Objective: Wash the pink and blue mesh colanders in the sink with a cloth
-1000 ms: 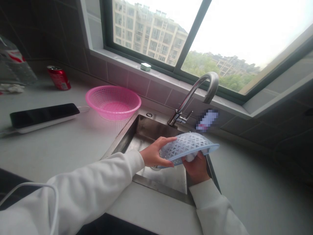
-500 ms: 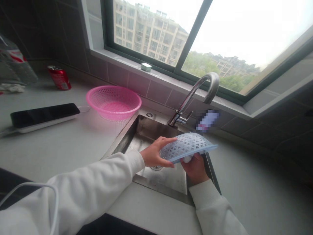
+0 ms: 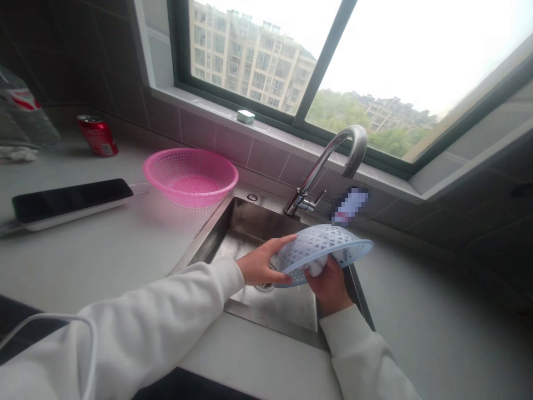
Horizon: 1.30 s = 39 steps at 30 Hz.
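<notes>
And here's the light-blue plastic lattice basket (image 3: pixel 322 250), just one of them, tilted over the right side of the steel sink, its hollow turned toward the person! Two hands are on it. The left hand (image 3: pixel 262 261) spreads wide around the near edge, with its fingers (image 3: pixel 283 240) across the top and its thumb along the lower rim. The right hand (image 3: pixel 328 286) comes up from below, closed in on a single white wad (image 3: pixel 315 268), maybe a sponge or cloth, pressed inside the basket.

Under all that sits one sink (image 3: pixel 250 222), its drain (image 3: pixel 263 286) showing just beside the left hand. One curved chrome faucet (image 3: pixel 328 166) rises behind the basket, with one pixelated, unreadable object (image 3: pixel 350 205) just to its right.

Over to the left, one pink plastic basket (image 3: pixel 189 178) sits on the counter (image 3: pixel 104 261), right at the sink's corner. Below it lies one long, flat, black-topped device (image 3: pixel 66 200). Up in the far upper left: one red can (image 3: pixel 97 136), one clear plastic item (image 3: pixel 25 111), and one crumpled white scrap (image 3: pixel 16 154). On the windowsill, top centre, there's one small pale box (image 3: pixel 245 116). And one white cable (image 3: pixel 41 328) crosses the left sleeve!
</notes>
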Available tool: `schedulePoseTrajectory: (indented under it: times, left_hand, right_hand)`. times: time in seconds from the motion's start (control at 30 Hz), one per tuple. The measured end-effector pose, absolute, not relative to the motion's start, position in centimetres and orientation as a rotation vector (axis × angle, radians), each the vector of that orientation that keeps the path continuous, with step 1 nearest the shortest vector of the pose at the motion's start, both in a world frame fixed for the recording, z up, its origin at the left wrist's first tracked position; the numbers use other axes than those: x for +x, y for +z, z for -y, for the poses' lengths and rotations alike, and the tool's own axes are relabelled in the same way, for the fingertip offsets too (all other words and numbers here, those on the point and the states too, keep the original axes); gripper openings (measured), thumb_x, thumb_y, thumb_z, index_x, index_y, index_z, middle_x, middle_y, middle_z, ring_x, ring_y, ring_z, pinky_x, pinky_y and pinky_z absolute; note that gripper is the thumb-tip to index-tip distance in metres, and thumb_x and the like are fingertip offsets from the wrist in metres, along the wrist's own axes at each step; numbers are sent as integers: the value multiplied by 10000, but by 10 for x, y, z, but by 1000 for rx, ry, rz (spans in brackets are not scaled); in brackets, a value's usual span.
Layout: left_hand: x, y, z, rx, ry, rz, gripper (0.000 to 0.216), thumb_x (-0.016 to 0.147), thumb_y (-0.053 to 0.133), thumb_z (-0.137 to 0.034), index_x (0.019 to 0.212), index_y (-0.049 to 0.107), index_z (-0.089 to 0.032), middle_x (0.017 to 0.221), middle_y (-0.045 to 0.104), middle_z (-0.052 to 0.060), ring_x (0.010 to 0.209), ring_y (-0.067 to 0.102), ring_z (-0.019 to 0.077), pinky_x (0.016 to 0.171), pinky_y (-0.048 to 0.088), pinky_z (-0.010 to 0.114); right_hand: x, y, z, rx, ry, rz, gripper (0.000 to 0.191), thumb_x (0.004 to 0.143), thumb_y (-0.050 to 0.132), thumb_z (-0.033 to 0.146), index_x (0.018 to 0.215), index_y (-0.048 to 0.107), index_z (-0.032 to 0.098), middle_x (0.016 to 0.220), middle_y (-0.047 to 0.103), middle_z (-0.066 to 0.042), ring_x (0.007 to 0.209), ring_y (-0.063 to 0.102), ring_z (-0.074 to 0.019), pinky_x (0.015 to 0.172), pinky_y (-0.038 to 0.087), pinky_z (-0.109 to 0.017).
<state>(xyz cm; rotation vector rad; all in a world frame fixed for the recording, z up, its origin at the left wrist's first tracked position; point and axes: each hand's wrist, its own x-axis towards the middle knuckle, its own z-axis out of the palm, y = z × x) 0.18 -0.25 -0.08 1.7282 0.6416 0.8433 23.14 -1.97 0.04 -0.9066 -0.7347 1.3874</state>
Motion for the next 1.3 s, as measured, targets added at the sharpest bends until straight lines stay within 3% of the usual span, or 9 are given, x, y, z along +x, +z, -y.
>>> schedulePoseTrajectory:
  times: [0.1, 0.17, 0.37, 0.5, 0.6, 0.83, 1.03, 1.17, 1.3]
  left_hand:
    - [1, 0, 3, 1712, 855, -666, 1115, 638, 926, -422, 1604, 378, -320, 1559, 446, 141, 1459, 439, 396, 1232, 339, 577]
    - [1, 2, 3, 1702, 869, -684, 1090, 627, 925, -416, 1586, 413, -335, 1512, 455, 124, 1436, 456, 391, 1223, 356, 580]
    - [1, 5, 4, 1730, 908, -659, 977, 661, 898, -378, 1545, 481, -369, 1409, 490, 85, 1383, 494, 353, 1215, 384, 561]
    - [0, 6, 5, 1784, 958, -681, 928, 671, 881, -336, 1525, 518, -342, 1361, 492, 81, 1343, 517, 329, 1224, 383, 536]
    - [0, 6, 4, 1823, 977, -701, 901, 683, 861, -321, 1522, 532, -309, 1339, 477, 85, 1322, 522, 317, 1245, 354, 520]
    - [1, 5, 4, 1792, 969, -680, 925, 664, 875, -330, 1520, 526, -341, 1334, 478, 74, 1314, 520, 321, 1224, 376, 528]
    - [2, 1, 3, 1773, 991, -670, 918, 685, 873, -408, 1525, 518, -313, 1392, 452, 98, 1371, 487, 344, 1231, 363, 534]
    - [1, 2, 2, 1763, 927, -615, 972, 744, 836, -513, 1592, 412, -300, 1562, 392, 126, 1485, 383, 392, 1277, 261, 573]
    - [0, 1, 4, 1716, 878, -590, 980, 752, 839, -504, 1600, 384, -320, 1596, 413, 130, 1464, 422, 404, 1225, 338, 593]
  right_hand:
    - [216, 0, 23, -940, 1371, 817, 449, 616, 950, 394, 1015, 777, 279, 1055, 822, -22, 1078, 743, -319, 966, 629, -496]
    - [215, 1, 23, -940, 1361, 829, 433, 622, 949, 352, 1010, 773, 274, 1051, 822, -17, 1096, 739, -315, 954, 633, -482]
    - [239, 3, 19, -889, 1481, 629, 429, 672, 905, 441, 1045, 757, 289, 1045, 828, 0, 914, 770, -238, 485, 581, -256]
    - [220, 5, 24, -907, 1432, 782, 410, 629, 947, 368, 984, 767, 268, 1035, 828, -18, 973, 766, -277, 759, 663, -377]
    - [208, 6, 27, -938, 1404, 924, 443, 620, 958, 310, 1018, 772, 255, 1048, 823, -31, 1048, 751, -304, 975, 612, -473]
    - [239, 0, 18, -889, 1457, 709, 426, 730, 866, 469, 1109, 753, 311, 1049, 828, 2, 948, 761, -253, 578, 625, -311]
    - [220, 0, 25, -895, 1418, 811, 426, 638, 943, 301, 1027, 769, 277, 1089, 821, -17, 1053, 747, -280, 948, 625, -437]
    - [227, 2, 23, -886, 1421, 757, 385, 662, 918, 363, 1005, 762, 284, 1010, 823, -20, 1016, 754, -296, 883, 651, -458]
    - [228, 2, 22, -920, 1473, 777, 366, 677, 897, 421, 992, 767, 290, 985, 819, -31, 1028, 755, -317, 880, 654, -492]
